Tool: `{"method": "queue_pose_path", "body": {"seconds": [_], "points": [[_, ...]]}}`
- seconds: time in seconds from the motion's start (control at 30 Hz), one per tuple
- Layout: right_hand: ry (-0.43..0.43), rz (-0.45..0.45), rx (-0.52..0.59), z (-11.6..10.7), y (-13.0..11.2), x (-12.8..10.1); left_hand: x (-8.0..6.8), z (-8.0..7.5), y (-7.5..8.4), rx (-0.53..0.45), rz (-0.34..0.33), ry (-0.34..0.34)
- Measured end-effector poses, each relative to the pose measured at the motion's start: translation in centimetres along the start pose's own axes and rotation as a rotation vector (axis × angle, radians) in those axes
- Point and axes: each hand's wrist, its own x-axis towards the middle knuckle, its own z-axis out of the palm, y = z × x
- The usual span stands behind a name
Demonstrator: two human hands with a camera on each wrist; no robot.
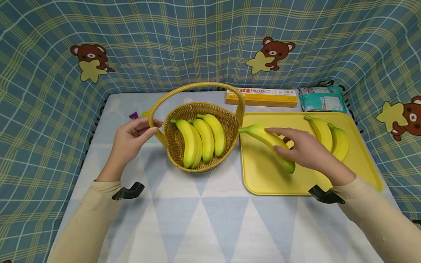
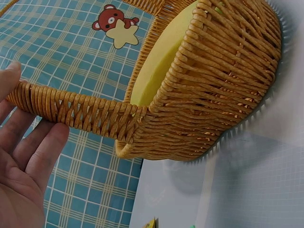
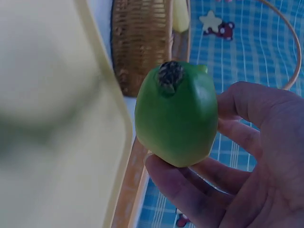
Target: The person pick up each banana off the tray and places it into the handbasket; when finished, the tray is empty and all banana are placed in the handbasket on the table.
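Note:
My left hand (image 1: 133, 137) pinches the left side of the handle of a wicker basket (image 1: 197, 168); thumb and fingers lie on either side of the woven strip in the left wrist view. Several yellow bananas (image 1: 186, 142) lie side by side inside the basket. With thumb and fingers, my right hand (image 1: 300, 146) grips another banana (image 1: 260, 133) over the left part of a yellow tray (image 1: 263, 188). Its stem points at the basket's right rim, and its dark green tip (image 3: 171, 76) faces the right wrist camera. Two bananas (image 1: 338, 142) lie on the tray, right of that hand.
A pasta box (image 1: 261, 98) and a teal packet (image 1: 322, 99) lie behind the tray. Small purple (image 1: 133, 115) and yellow items sit behind my left hand. A plaid curtain (image 1: 184, 47) encloses the table's back and sides.

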Motion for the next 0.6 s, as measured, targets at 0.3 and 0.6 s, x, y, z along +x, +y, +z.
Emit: {"method": "queue_pose_path", "body": {"seconds": [0.3, 0.6], "points": [[-0.043, -0.002, 0.037, 0.9, -2.7, 2.4, 0.0, 0.0, 0.0, 0.009, -0.005, 0.005], [-0.068, 0.014, 0.061, 2.3, -5.7, 6.4, -0.2, 0.4, 2.2, 0.024, -0.012, 0.001]]}}
